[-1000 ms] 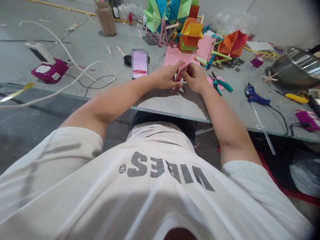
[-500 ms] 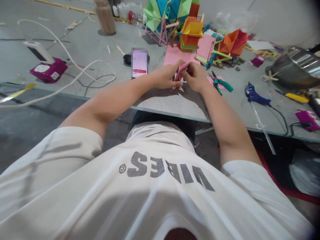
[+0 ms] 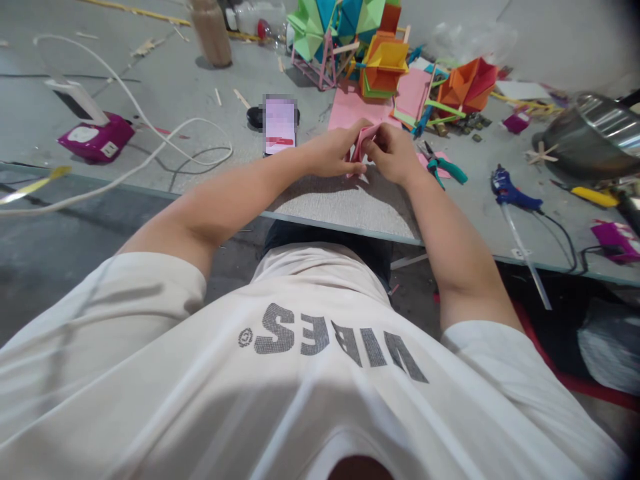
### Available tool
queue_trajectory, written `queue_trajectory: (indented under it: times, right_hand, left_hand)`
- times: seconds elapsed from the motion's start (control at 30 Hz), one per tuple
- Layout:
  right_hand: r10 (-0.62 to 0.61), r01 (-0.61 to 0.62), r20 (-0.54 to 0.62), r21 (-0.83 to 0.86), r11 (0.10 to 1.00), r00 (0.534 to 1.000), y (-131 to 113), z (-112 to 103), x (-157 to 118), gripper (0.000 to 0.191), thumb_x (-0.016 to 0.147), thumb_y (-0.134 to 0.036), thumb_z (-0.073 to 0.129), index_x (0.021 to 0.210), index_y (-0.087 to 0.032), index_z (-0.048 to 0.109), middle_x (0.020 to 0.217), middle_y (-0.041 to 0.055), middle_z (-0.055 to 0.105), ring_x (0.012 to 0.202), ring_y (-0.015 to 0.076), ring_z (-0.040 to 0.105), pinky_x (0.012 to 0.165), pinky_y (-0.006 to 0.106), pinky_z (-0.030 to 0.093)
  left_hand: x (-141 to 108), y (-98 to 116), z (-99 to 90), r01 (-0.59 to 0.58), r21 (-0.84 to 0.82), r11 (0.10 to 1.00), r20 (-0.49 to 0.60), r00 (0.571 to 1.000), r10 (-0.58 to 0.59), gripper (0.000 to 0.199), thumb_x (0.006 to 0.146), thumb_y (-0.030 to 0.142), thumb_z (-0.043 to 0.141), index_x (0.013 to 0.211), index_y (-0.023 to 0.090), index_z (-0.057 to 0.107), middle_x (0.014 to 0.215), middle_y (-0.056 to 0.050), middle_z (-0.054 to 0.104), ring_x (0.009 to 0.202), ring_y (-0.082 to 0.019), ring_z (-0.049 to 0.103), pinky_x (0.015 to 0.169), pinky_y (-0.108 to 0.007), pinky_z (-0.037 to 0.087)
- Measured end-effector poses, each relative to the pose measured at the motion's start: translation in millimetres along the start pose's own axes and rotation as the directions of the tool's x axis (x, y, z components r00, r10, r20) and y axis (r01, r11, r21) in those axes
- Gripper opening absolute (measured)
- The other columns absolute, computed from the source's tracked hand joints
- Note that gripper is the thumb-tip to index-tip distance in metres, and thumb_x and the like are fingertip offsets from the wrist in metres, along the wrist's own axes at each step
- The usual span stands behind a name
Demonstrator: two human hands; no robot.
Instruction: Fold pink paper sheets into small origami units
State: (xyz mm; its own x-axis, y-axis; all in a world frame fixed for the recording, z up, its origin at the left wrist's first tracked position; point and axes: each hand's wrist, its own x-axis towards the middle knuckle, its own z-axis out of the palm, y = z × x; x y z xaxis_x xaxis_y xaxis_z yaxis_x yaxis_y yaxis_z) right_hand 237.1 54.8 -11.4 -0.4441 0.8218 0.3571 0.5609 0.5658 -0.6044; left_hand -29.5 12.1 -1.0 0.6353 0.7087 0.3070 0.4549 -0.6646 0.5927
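Note:
Between my two hands is a folded piece of pink paper (image 3: pixel 367 135), held just above the table near its front edge. My left hand (image 3: pixel 334 152) grips its left side, fingers closed round it. From the right, my right hand (image 3: pixel 395 152) pinches the same paper with thumb and fingers. Part of the paper is hidden behind the fingers. Flat pink sheets (image 3: pixel 345 110) lie just beyond my hands. Teal-handled pliers (image 3: pixel 443 167) rest to the right of my right hand, on a pink scrap. A phone (image 3: pixel 280 127) lies to the left of my left hand.
Folded paper shapes in green and blue (image 3: pixel 345 27), yellow (image 3: pixel 385 60) and orange (image 3: pixel 467 83) stand at the back. On the right are a blue glue gun (image 3: pixel 515 190), a yellow cutter (image 3: pixel 593 195) and a metal pot (image 3: pixel 580 143). A white cable (image 3: pixel 125 87) loops at left.

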Motion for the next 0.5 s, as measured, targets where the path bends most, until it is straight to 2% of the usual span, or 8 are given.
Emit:
queue_trajectory:
  times: [0.1, 0.3, 0.5]
  right_hand:
    - [0.008, -0.008, 0.003, 0.012, 1.000, 1.000, -4, -1, -2, 0.083, 0.095, -0.119, 0.079, 0.114, -0.038, 0.076, 0.097, 0.0104, 0.075, 0.109, 0.0461, 0.082, 0.090, 0.067, 0.072]
    - [0.010, -0.010, 0.026, 0.028, 1.000, 1.000, -20, -3, -6, 0.083, 0.096, -0.118, 0.079, 0.120, -0.039, 0.078, 0.097, 0.0104, 0.078, 0.112, 0.0451, 0.082, 0.089, 0.065, 0.073]
    - [-0.022, 0.022, 0.002, 0.021, 1.000, 1.000, -31, -3, -7, 0.082, 0.096, -0.117, 0.080, 0.119, -0.039, 0.079, 0.091, 0.0102, 0.077, 0.109, 0.0474, 0.084, 0.087, 0.066, 0.073]
  left_hand:
    - [1, -3, 1.4, 0.004, 0.004, 1.000, -0.002, 1.000, -0.004, 0.090, 0.100, 0.057, 0.090, 0.181, 0.035, 0.056, 0.113, -0.006, 0.093, 0.122, -0.041, 0.090, 0.104, -0.061, 0.066]
    - [2, -6, 1.4, -0.010, -0.003, 1.000, -0.004, 1.000, 0.010, 0.098, 0.103, 0.080, 0.089, 0.183, 0.033, 0.056, 0.110, -0.008, 0.091, 0.128, -0.040, 0.082, 0.107, -0.060, 0.065]
    - [1, -6, 1.4, -0.001, 0.005, 1.000, 0.001, 1.000, 0.001, 0.087, 0.103, 0.070, 0.089, 0.178, 0.040, 0.057, 0.115, -0.006, 0.092, 0.122, -0.039, 0.083, 0.104, -0.061, 0.064]
